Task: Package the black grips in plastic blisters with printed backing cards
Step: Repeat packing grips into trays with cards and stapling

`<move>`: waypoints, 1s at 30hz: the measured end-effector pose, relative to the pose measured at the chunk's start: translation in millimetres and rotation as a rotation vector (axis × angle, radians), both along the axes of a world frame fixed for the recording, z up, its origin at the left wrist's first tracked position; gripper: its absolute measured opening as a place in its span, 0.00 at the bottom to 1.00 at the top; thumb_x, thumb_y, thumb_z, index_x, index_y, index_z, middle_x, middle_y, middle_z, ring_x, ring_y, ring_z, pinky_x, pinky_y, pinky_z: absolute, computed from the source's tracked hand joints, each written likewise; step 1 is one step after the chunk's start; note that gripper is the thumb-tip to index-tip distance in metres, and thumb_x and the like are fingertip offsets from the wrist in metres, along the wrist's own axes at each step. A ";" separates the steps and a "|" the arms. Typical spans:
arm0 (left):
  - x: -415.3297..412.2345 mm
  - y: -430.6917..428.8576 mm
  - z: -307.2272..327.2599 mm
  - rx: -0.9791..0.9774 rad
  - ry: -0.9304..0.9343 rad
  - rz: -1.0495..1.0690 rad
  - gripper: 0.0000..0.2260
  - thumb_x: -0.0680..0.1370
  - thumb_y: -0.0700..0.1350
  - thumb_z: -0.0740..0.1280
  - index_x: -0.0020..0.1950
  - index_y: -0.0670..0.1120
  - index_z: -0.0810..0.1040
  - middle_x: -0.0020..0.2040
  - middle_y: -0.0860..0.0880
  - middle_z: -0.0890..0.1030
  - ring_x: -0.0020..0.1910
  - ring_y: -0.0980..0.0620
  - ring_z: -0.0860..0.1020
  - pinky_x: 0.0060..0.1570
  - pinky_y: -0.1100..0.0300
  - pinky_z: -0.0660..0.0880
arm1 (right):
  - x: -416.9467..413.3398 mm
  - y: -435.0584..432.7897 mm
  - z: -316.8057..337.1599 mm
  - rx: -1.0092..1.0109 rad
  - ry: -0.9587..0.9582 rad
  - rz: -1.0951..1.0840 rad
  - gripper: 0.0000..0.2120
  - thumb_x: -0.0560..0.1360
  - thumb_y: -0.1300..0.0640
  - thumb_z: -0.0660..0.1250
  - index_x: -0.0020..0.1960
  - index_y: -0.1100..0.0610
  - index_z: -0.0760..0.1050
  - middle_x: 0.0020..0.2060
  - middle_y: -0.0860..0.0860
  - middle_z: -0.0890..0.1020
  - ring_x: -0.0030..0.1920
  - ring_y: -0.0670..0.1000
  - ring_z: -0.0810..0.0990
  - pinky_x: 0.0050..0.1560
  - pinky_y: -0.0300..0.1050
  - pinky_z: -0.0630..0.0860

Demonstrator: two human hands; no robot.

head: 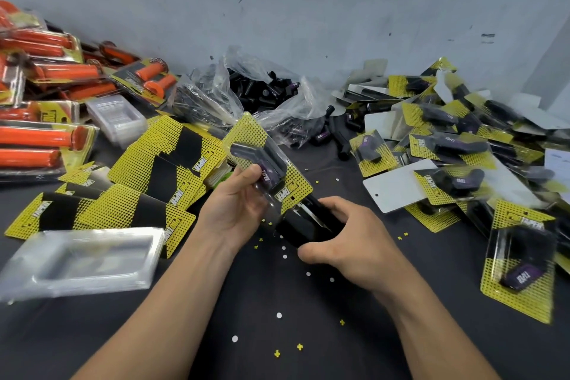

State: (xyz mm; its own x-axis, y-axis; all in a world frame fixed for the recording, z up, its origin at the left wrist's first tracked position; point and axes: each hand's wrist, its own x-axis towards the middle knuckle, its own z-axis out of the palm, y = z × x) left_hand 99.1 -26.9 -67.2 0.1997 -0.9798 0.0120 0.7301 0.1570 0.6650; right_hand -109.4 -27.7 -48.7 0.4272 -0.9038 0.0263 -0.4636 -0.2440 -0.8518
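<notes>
One pack (268, 163) is held tilted above the middle of the bench by the left hand (237, 203); it is a yellow dotted card with a black grip under a clear blister. Loose printed cards (166, 170) lie fanned on the left part. Empty blisters (83, 259) are stacked near the front left edge. A clear bag of black grips (265, 92) lies at the far edge. Finished packs (462, 148) are heaped along the right side.

White "TAPER" reads on the purple label (267, 176) inside the blister pack (249, 136). The loose yellow backing cards (135, 163) bear a "PRO TAPER" logo, seen upside down.
</notes>
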 end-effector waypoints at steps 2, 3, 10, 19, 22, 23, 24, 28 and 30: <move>0.8 -0.1 -1.6 -0.017 -0.021 -0.019 0.26 0.75 0.38 0.69 0.74 0.42 0.73 0.62 0.41 0.80 0.58 0.43 0.80 0.73 0.41 0.69 | 1.5 -0.5 0.0 0.017 -0.040 0.023 0.27 0.55 0.50 0.80 0.54 0.44 0.81 0.47 0.40 0.87 0.46 0.42 0.86 0.52 0.50 0.83; 0.4 0.3 -2.6 -0.028 -0.026 -0.028 0.25 0.75 0.39 0.69 0.72 0.42 0.74 0.61 0.42 0.82 0.57 0.44 0.81 0.72 0.40 0.70 | 2.1 -1.1 -0.8 0.028 -0.060 0.031 0.28 0.55 0.50 0.81 0.54 0.44 0.82 0.46 0.41 0.87 0.46 0.43 0.86 0.52 0.51 0.84; -2.9 0.0 -2.4 -0.001 -0.044 -0.027 0.17 0.74 0.40 0.69 0.63 0.43 0.80 0.52 0.44 0.86 0.48 0.46 0.85 0.51 0.49 0.84 | 5.3 -6.8 -5.7 0.089 -0.165 0.019 0.29 0.53 0.50 0.83 0.54 0.46 0.83 0.46 0.45 0.88 0.48 0.49 0.87 0.54 0.58 0.84; -7.7 2.1 -0.6 0.011 -0.089 -0.035 0.26 0.73 0.40 0.69 0.71 0.42 0.73 0.56 0.43 0.81 0.52 0.44 0.81 0.65 0.41 0.75 | 7.7 -8.6 -8.8 0.128 -0.257 -0.025 0.27 0.55 0.53 0.83 0.54 0.52 0.85 0.46 0.46 0.89 0.48 0.50 0.88 0.54 0.54 0.85; -7.6 1.7 -0.2 0.005 -0.076 -0.038 0.24 0.73 0.40 0.69 0.70 0.41 0.74 0.55 0.43 0.82 0.51 0.45 0.82 0.62 0.43 0.77 | 8.6 -8.9 -8.6 0.138 -0.271 -0.017 0.25 0.56 0.53 0.82 0.53 0.52 0.85 0.45 0.48 0.89 0.48 0.51 0.88 0.54 0.56 0.84; -7.9 1.3 0.2 0.004 -0.066 -0.035 0.24 0.73 0.40 0.69 0.69 0.41 0.74 0.54 0.43 0.83 0.50 0.45 0.83 0.61 0.44 0.78 | 8.7 -9.1 -8.6 0.141 -0.272 -0.016 0.26 0.55 0.53 0.82 0.53 0.52 0.85 0.45 0.48 0.89 0.48 0.52 0.88 0.54 0.57 0.84; -8.3 1.0 0.3 0.004 -0.059 -0.032 0.24 0.72 0.40 0.69 0.68 0.41 0.75 0.53 0.43 0.83 0.49 0.45 0.83 0.60 0.45 0.79 | 8.9 -9.5 -8.7 0.144 -0.270 -0.015 0.27 0.55 0.52 0.82 0.54 0.52 0.85 0.46 0.48 0.89 0.49 0.52 0.88 0.55 0.58 0.84; -8.8 1.5 0.5 0.006 -0.042 -0.023 0.21 0.71 0.40 0.70 0.64 0.42 0.78 0.50 0.44 0.86 0.46 0.47 0.85 0.52 0.50 0.84 | 10.2 -8.8 -8.7 0.145 -0.263 -0.021 0.33 0.53 0.49 0.83 0.57 0.52 0.84 0.49 0.49 0.88 0.51 0.52 0.87 0.57 0.58 0.83; -8.8 1.9 0.9 0.016 -0.037 -0.014 0.23 0.71 0.40 0.70 0.66 0.43 0.76 0.51 0.44 0.85 0.46 0.47 0.85 0.52 0.49 0.84 | 10.7 -7.7 -8.3 0.142 -0.266 -0.021 0.31 0.53 0.49 0.83 0.56 0.52 0.84 0.48 0.49 0.88 0.50 0.52 0.87 0.56 0.58 0.83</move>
State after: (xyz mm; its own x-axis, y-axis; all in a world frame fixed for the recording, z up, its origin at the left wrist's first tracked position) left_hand 90.4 -25.0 -66.3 0.1860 -0.9825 0.0038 0.7068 0.1365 0.6941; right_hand -98.7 -35.4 -57.1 0.4033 -0.9150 0.0079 -0.2234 -0.1068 -0.9689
